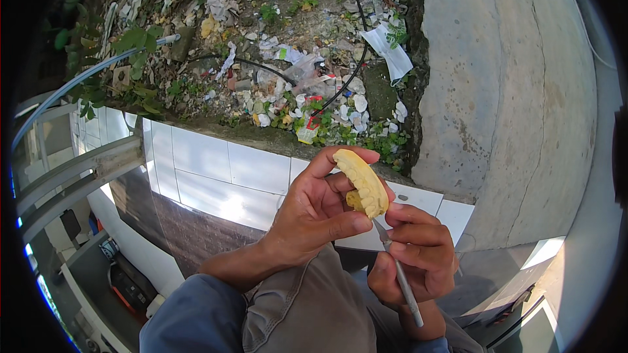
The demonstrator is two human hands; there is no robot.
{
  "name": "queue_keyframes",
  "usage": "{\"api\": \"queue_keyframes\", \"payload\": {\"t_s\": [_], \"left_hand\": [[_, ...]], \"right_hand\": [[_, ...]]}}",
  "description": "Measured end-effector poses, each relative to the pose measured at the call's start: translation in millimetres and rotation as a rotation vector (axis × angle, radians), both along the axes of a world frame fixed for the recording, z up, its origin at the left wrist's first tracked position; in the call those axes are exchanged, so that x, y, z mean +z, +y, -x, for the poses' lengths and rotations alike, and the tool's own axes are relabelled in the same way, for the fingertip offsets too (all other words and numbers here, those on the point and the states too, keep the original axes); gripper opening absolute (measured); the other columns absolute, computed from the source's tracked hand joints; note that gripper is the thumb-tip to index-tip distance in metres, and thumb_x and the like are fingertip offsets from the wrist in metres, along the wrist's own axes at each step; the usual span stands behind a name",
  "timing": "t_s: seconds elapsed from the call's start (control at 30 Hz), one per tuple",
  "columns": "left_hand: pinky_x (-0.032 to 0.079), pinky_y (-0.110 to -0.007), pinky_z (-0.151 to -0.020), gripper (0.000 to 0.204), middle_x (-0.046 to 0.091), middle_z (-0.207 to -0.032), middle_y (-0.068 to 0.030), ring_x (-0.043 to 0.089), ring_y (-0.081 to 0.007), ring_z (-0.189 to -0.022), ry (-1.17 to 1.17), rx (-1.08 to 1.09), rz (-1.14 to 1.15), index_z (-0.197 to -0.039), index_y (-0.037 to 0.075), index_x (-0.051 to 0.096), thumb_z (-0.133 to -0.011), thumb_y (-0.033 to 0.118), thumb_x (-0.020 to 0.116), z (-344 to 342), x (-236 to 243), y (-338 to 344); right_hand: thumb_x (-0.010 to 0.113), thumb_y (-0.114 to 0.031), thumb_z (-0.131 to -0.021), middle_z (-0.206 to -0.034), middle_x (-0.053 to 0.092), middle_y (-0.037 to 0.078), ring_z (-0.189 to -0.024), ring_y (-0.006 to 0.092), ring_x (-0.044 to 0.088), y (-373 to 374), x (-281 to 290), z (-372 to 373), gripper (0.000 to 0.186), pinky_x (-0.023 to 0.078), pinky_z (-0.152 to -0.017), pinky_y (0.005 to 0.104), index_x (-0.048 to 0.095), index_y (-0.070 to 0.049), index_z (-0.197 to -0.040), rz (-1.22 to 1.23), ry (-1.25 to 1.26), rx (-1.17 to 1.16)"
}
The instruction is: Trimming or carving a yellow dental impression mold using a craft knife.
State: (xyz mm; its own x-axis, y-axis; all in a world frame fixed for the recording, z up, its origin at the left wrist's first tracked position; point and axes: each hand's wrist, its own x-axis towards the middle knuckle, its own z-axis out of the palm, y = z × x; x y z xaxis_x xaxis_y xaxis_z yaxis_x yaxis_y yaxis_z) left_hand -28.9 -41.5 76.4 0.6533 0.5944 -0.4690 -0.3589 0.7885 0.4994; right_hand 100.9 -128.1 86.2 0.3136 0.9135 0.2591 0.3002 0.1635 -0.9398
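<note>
**Knife (407, 287) at yellow dental cast (364, 184)**

Head view: the left hand (313, 208) clamps the cast between thumb and fingers, above the tiled ledge's (203, 155) right end; the right hand (422, 255) pinches the knife. Litter (288, 54) print: illegible.

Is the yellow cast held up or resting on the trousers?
Held up: the left hand grips the yellow cast beyond the trousers.

One yellow dental cast (364, 183), one metal knife (408, 291), one face mask (391, 56), one hose (110, 59).
</note>
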Motion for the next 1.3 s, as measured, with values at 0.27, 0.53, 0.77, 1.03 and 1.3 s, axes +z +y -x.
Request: {"api": "queue_keyframes", "payload": {"t_s": [0.27, 0.53, 0.77, 1.03, 1.3], "left_hand": [[0.046, -0.033, -0.089, 0.070, 0.059, -0.104, -0.0144, 0.059, -0.0198, -0.098, -0.007, 0.012, 0.012, -0.129, 0.005, 0.032, -0.074, 0.009, 0.075, 5, -2, 1], [0.048, -0.031, -0.085, 0.054, 0.060, -0.100, -0.0124, 0.060, -0.0184, -0.096, -0.011, 0.022, -0.044, -0.109, 0.008, 0.038, -0.072, 0.010, 0.077, -3, -5, -2], [0.049, -0.030, -0.083, 0.053, 0.060, -0.098, -0.0109, 0.060, -0.0180, -0.095, 0.006, 0.018, -0.034, -0.106, 0.008, 0.038, -0.071, 0.011, 0.078, -2, -5, -1], [0.049, -0.030, -0.084, 0.049, 0.059, -0.106, -0.0165, 0.059, -0.0174, -0.098, -0.091, 0.034, -0.097, -0.109, 0.008, 0.040, -0.073, -0.003, 0.071, 0, -17, -3], [0.051, -0.029, -0.083, 0.044, 0.060, -0.106, -0.0182, 0.061, -0.0192, -0.098, -0.095, 0.059, -0.076, -0.108, 0.007, 0.041, -0.075, -0.003, 0.069, 1, -18, -5]], "right_hand": [[0.072, 0.001, -0.067, -0.081, 0.063, 0.014, -0.087, 0.0337, 0.066, 6, 2, 5, 0.025, 0.056, -0.070, 0.0351, 0.055, -0.001, -0.086, -0.016, 0.003, -0.033], [0.065, -0.014, -0.081, -0.083, 0.057, 0.017, -0.089, 0.0332, 0.062, 1, -1, 0, 0.022, 0.053, -0.080, 0.0404, 0.050, -0.001, -0.091, -0.030, 0.062, -0.036], [0.068, -0.004, -0.073, -0.080, 0.061, 0.016, -0.087, 0.0340, 0.065, 2, -2, 0, 0.021, 0.054, -0.075, 0.0383, 0.054, 0.000, -0.088, -0.039, 0.048, -0.026], [0.065, -0.014, -0.081, -0.081, 0.059, 0.017, -0.089, 0.0334, 0.063, 2, -4, -2, 0.021, 0.052, -0.080, 0.0414, 0.051, -0.001, -0.089, -0.030, 0.027, 0.006], [0.065, -0.015, -0.082, -0.082, 0.061, 0.018, -0.093, 0.0333, 0.062, -1, -3, -3, 0.026, 0.050, -0.084, 0.0421, 0.046, -0.001, -0.093, -0.037, 0.131, -0.021]]}}
